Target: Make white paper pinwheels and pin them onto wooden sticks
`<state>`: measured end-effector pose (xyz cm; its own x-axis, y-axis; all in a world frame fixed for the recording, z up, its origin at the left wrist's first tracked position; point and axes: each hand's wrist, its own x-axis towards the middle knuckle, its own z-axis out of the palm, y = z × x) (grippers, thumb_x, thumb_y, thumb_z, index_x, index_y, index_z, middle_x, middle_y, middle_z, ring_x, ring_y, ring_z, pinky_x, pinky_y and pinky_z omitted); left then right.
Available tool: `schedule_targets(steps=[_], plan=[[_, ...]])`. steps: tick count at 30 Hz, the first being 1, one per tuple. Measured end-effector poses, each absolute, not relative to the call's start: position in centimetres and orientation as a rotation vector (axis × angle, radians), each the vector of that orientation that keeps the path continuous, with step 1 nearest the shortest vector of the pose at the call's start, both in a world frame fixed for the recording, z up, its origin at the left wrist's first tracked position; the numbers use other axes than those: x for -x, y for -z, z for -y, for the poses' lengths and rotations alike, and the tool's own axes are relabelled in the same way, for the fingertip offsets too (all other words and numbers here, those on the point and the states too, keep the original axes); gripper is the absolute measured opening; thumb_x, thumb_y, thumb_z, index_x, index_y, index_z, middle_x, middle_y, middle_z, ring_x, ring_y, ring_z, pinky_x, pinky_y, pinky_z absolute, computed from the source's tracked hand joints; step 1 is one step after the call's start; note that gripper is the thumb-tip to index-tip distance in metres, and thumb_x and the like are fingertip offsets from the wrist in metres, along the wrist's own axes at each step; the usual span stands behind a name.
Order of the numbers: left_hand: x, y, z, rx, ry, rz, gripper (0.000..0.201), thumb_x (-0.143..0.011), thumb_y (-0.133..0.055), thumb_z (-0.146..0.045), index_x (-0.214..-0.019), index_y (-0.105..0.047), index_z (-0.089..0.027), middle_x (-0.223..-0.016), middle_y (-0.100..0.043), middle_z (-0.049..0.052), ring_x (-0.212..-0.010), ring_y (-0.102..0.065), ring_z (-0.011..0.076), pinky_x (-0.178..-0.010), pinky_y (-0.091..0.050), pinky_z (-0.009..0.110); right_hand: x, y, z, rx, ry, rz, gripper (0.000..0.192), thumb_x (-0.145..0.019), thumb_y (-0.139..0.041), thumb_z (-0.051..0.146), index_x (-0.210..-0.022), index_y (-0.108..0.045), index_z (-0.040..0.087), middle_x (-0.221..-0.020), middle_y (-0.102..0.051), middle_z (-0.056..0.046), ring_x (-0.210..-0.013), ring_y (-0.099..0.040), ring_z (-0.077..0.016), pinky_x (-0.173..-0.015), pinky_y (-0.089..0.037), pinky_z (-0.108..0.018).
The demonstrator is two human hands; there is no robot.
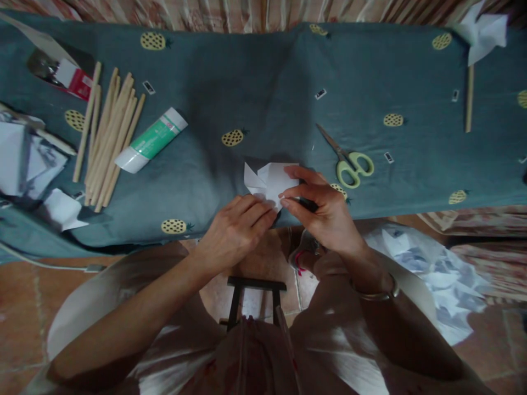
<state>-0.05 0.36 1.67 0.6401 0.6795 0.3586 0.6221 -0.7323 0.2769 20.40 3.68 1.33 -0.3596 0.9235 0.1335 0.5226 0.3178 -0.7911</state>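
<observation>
A white paper piece (276,178) with folded corners is held between both hands near the table's front edge. My left hand (241,227) has its fingers curled over the paper's lower left part. From the right, my right hand (319,206) pinches the paper's lower right edge with thumb and finger, another finger resting higher on it. The left fingertips are partly hidden. To the right lie scissors (349,164) with light green handles, points toward the upper left. A green and white glue tube (152,140) lies to the left.
Several wooden sticks (109,142) lie left of the glue, beside a red box (78,82) and paper pieces (12,159). A paper pinwheel (480,35) on a stick lies at the far right. A plastic bag (436,280) with paper pieces stands on the floor.
</observation>
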Motion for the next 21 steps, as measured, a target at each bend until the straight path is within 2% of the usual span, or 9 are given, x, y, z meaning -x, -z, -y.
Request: schedule_targets(steps=[5,8,15,21], plan=[[0.1,-1.5,-0.3,-2.713,-0.706,-1.087,0.021,-0.091,-0.057,-0.011,-0.111,-0.061,-0.006,-0.101,-0.072,0.011,-0.094,-0.065,0.0223,-0.081,-0.056,0.036,-20.0,-1.1,-3.8,1.268,-0.800,2.046,0.009,-0.083,-0.065,0.017,-0.083,-0.072,0.023,-0.127,-0.065,-0.006,-0.120,-0.059,-0.0252,-0.104,-0.046,-0.048],[0.2,-1.5,-0.3,-2.713,-0.681,-1.079,0.022,-0.094,-0.053,-0.012,-0.114,-0.060,-0.008,-0.102,-0.071,0.010,-0.096,-0.065,0.0222,-0.081,-0.056,0.036,-19.8,-1.2,-3.8,1.278,-0.773,2.052,0.010,-0.084,-0.064,0.017,-0.083,-0.071,0.024,-0.127,-0.065,-0.005,-0.120,-0.058,-0.0249,-0.103,-0.046,-0.048],[0.3,-1.8,-0.3,-2.700,-0.614,-1.085,0.022,-0.097,-0.046,-0.016,-0.111,-0.063,-0.012,-0.104,-0.071,0.009,-0.098,-0.064,0.0220,-0.082,-0.056,0.037,-19.4,-1.2,-3.8,1.296,-0.728,2.065,0.009,-0.085,-0.063,0.018,-0.081,-0.070,0.022,-0.127,-0.065,-0.007,-0.119,-0.058,-0.0247,-0.102,-0.047,-0.047],[0.2,-1.7,-0.3,-2.674,-0.613,-1.092,0.023,-0.097,-0.046,-0.016,-0.110,-0.064,-0.010,-0.104,-0.071,0.010,-0.098,-0.063,0.0225,-0.082,-0.055,0.036,-19.2,-1.2,-3.7,1.307,-0.736,2.047,0.010,-0.086,-0.061,0.021,-0.081,-0.069,0.023,-0.128,-0.064,-0.005,-0.121,-0.056,-0.0253,-0.104,-0.046,-0.047]])
